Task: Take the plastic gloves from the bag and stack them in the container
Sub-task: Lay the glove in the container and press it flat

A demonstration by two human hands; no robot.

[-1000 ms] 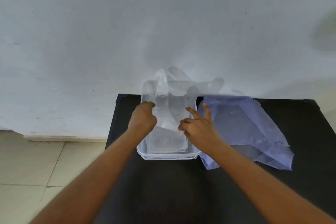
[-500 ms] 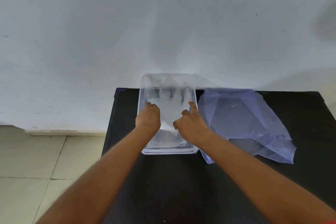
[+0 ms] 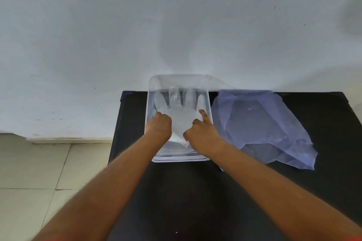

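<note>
On one black table (image 3: 195,201), two hands' fingers pinch one clear glove (image 3: 181,115) inside one container (image 3: 208,107) beside one bag (image 3: 260,123).

A black desk (image 3: 186,191) stands against a pale, bluish-white wall (image 3: 137,25) marked with a few small dark specks. To the left lies a floor (image 3: 29,172) of light beige tiles, with a low white skirting ledge (image 3: 68,140) where wall meets floor.
</note>
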